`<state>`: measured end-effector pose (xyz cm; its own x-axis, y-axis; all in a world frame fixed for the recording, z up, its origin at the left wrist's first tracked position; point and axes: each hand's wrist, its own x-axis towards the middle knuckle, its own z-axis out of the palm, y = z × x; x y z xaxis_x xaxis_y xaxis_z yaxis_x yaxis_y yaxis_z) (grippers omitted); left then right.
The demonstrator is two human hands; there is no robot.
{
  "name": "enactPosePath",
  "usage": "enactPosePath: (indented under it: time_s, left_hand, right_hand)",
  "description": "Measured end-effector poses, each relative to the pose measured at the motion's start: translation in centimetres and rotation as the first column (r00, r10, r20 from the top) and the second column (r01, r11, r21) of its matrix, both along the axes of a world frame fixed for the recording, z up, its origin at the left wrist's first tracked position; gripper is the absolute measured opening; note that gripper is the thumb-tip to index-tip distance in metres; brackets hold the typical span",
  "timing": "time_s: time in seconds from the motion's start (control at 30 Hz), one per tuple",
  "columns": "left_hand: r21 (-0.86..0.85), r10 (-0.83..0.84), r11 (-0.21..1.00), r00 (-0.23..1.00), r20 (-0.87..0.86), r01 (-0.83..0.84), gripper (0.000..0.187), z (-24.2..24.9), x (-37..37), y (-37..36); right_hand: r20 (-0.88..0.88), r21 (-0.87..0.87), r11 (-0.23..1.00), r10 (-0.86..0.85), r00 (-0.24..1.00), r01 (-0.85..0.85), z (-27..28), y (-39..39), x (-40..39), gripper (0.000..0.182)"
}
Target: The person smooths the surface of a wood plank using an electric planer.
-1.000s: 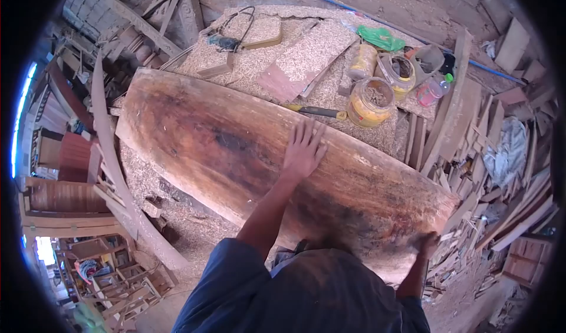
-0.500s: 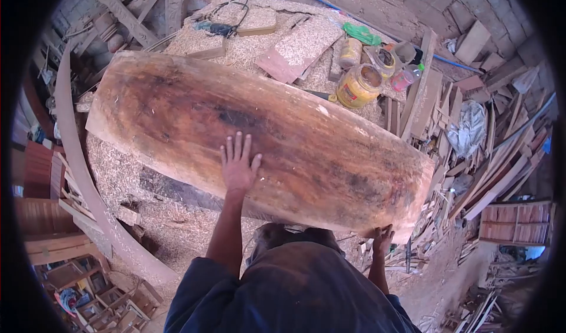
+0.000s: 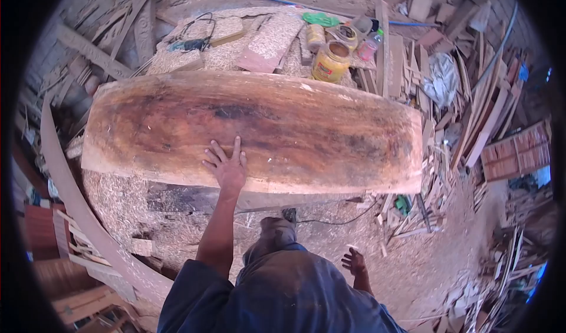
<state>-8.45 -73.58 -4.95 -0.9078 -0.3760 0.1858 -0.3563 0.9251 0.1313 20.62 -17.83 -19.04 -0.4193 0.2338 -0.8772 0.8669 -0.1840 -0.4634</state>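
Observation:
A broad, thick wooden slab (image 3: 306,126) lies across the work surface in front of me, reddish brown with dark stains and a paler edge. My left hand (image 3: 229,169) rests flat on its near part, fingers spread, holding nothing. Off the slab, down to the right and near my body, my right hand (image 3: 354,262) hangs in the air with its fingers apart and nothing in them. Beneath the slab's near edge a dark timber (image 3: 183,198) shows, partly hidden.
Behind the slab stand an open yellow jar (image 3: 331,61), a pink-filled bottle (image 3: 369,45) and a green bag (image 3: 320,19). A corded tool (image 3: 190,44) lies among shavings. A long curved board (image 3: 88,221) is at left; wood scraps (image 3: 471,115) pile up at right.
My right hand has let go of the slab's right near corner and dropped away. The slab now looks more level across the view. My left hand stays on it, closer to its near edge.

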Motion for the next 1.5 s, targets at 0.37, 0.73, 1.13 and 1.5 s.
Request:
enactPosePath:
  time_s: [0.37,0.73,1.13,1.5]
  left_hand:
    - [0.117,-0.002,0.993,0.960,0.278,-0.032,0.072,3.7,-2.9,-0.9]
    - [0.171,-0.196,0.961,0.972,-0.127,0.216,0.070,0.4,6.5,-10.7]
    - [0.976,0.811,-0.175,0.580,0.069,0.128,0.092,-6.5,17.5,-44.1]
    - [0.530,0.858,-0.506,0.462,0.225,0.681,0.075,-3.1,9.8,-50.2]
  right_hand:
    - [0.089,0.098,0.964,0.240,0.967,-0.249,-7.5,-4.0,31.8,0.054]
    - [-0.147,-0.007,1.000,-0.016,0.989,0.015,-0.6,-13.2,2.3,0.061]
    - [-0.615,0.738,0.664,0.736,0.283,-0.124,19.7,-49.2,-36.5,0.028]
    - [-0.261,0.962,0.260,0.965,-0.006,0.087,24.1,-65.1,-59.9,0.034]
